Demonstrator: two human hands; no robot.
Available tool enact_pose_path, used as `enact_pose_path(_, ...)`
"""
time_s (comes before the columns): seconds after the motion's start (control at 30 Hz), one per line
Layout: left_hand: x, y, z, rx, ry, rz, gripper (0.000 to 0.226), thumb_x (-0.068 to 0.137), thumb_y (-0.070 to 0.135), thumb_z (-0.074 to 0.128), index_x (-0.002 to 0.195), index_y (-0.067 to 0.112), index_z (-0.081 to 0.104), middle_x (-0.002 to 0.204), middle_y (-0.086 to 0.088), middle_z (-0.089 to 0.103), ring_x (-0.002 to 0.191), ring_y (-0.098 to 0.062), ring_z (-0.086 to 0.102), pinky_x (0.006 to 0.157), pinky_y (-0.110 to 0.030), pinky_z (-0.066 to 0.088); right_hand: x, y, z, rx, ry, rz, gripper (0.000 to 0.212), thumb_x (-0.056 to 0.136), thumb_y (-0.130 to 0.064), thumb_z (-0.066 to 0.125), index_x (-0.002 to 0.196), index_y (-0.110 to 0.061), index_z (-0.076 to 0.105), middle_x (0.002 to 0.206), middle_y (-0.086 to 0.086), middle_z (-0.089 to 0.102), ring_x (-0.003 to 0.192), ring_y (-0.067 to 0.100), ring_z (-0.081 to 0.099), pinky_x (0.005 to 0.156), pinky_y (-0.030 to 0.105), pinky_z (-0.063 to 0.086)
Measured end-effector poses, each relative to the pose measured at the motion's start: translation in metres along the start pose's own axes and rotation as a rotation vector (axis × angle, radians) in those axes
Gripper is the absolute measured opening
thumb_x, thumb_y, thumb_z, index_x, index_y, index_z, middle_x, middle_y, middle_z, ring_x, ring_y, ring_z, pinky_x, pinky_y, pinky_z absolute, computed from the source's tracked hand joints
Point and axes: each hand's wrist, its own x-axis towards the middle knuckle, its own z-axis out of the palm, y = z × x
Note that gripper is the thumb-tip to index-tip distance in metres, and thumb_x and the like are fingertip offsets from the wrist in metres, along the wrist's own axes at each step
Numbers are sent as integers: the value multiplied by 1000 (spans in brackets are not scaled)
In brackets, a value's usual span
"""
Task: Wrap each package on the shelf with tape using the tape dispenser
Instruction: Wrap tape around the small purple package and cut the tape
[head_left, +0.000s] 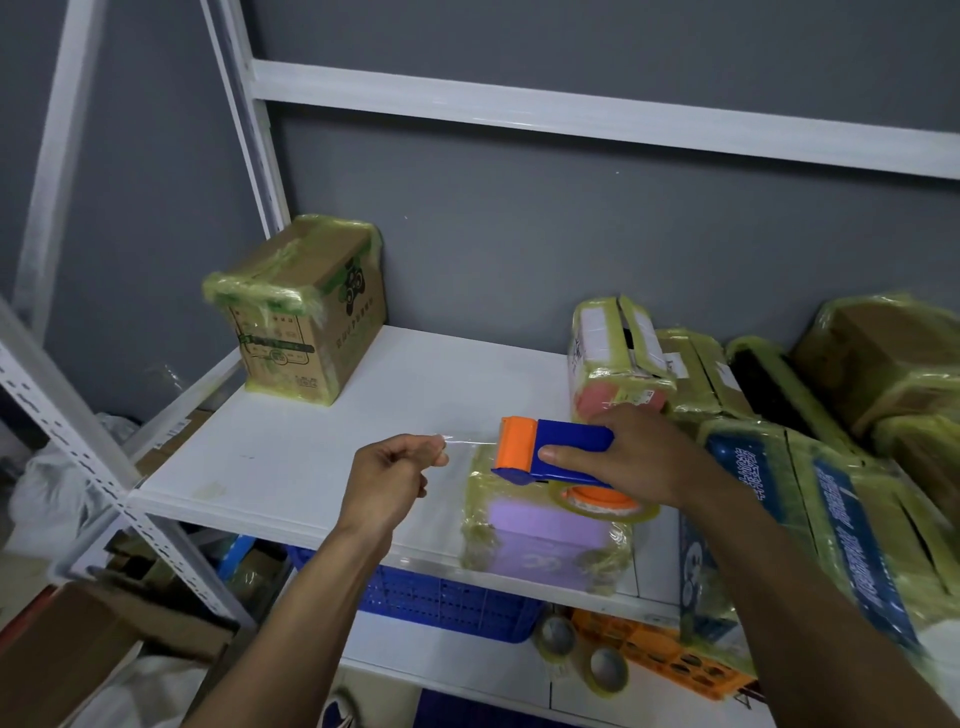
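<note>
My right hand (641, 452) grips the blue and orange tape dispenser (550, 449) above a purple package (545, 540) that lies at the front edge of the white shelf (322, 457). Yellowish tape covers that package. A roll of tape (602, 504) hangs under the dispenser. My left hand (395, 478) pinches the free end of a clear tape strip (470, 441), stretched taut from the dispenser's orange head to the left. A taped cardboard box (301, 312) stands at the shelf's back left.
Several taped packages crowd the right side, among them a pink one (618, 353) and a blue printed box (810, 525). The lower shelf holds a blue crate (447, 597), an orange crate (670, 654) and spare tape rolls (605, 670). White uprights (78, 426) frame the left.
</note>
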Motion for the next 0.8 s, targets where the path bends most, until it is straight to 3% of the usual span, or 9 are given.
enact_pose_path(0.23,3,-10,-1,-30,57,-17,11,92,21,74,87,14,81,83,2,78,53,1,56,67,-26,51,10,-18,-8,-12,-52,45,80,59,-89,63,75,-11,67,63,2,68,54,10,64,55,24,44)
enact_pose_path(0.33,3,-23,0,-35,58,-70,11,93,19,73,86,15,81,83,1,78,54,0,55,67,-26,49,15,-26,-4,-115,-95,113,81,57,-92,64,69,-12,58,63,6,60,54,14,57,55,28,40)
enact_pose_path(0.6,8,-56,6,-33,70,-214,14,93,18,72,84,14,81,82,5,78,78,-12,63,68,-26,50,29,-37,14,-325,-135,200,82,54,-97,65,75,-19,48,72,-1,55,65,16,57,56,31,39)
enact_pose_path(0.8,8,-72,11,-39,53,-298,13,91,16,72,84,13,82,80,2,77,66,-11,55,64,-27,47,34,-42,20,-394,-146,216,81,57,-96,64,76,-20,48,73,-2,53,66,16,55,56,30,37)
